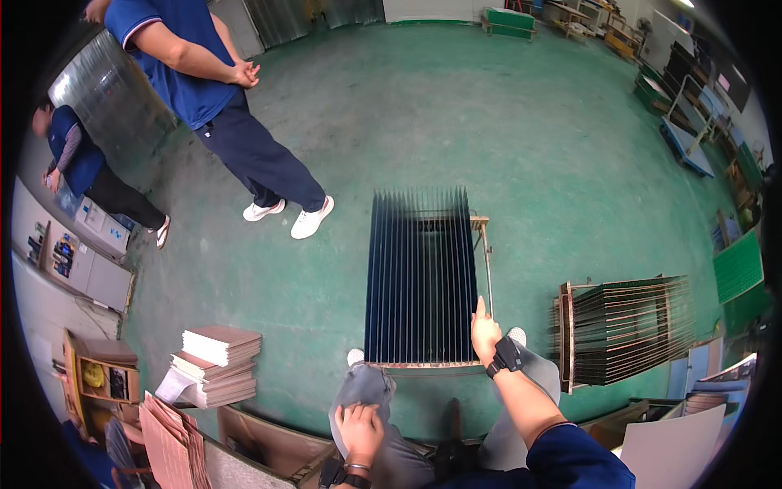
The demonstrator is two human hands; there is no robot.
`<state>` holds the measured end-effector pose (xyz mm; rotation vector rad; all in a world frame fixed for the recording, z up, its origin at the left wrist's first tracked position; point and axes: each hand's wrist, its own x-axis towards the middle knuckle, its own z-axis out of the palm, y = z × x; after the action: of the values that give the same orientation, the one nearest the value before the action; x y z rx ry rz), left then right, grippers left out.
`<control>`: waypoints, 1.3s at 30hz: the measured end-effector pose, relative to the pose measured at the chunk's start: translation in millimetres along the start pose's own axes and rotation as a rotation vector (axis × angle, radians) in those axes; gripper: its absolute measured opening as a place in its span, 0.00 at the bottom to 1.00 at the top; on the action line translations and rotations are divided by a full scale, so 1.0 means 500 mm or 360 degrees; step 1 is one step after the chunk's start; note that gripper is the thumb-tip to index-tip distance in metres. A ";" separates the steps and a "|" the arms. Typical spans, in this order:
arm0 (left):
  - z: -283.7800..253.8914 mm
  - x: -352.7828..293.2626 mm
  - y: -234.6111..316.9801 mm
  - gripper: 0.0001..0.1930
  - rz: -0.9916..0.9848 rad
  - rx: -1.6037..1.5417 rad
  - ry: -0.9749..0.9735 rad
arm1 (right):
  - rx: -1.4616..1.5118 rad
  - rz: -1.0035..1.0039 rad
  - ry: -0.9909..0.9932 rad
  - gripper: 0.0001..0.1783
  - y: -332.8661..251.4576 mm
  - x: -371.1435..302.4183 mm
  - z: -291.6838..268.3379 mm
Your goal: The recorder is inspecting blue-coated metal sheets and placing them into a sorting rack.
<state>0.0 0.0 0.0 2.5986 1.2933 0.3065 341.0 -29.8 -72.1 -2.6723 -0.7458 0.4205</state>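
a sideways nudge from the right hand (486, 336) could knock the outermost of the dark panels (419, 293) into its neighbours and scuff their faces, since they stand so closely in line; bare fingers might also catch a thin edge. that hand has its index finger stretched forward and the others curled, by the near right side of the rack (423, 364) (whether it touches or grips anything there, i cannot tell). the left hand (360, 428) lies loosely spread on the left leg (365, 389), with nothing visible in it. the panels stand on edge in the rack, on the green floor (423, 106) before the person, near-black with paler edge lines, their far ends blurring into spiky points.
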 end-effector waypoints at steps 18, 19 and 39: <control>-0.007 0.001 -0.001 0.07 -0.0006 -0.0179 0.0062 | 0.0279 -0.0207 0.0157 0.20 -0.024 -0.115 -0.584; -0.008 0.004 -0.003 0.06 -0.0003 -0.0243 0.0085 | 0.0278 -0.0161 0.0246 0.21 -0.045 -0.180 -0.671; -0.330 0.027 0.134 0.32 -0.0084 -0.3089 -0.0297 | 0.2261 -0.0381 0.0006 0.16 0.263 -0.402 -0.630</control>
<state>11.7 -11.3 177.8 0.8557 0.3649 0.7402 349.4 -319.2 198.4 -1.2412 -0.4439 0.5708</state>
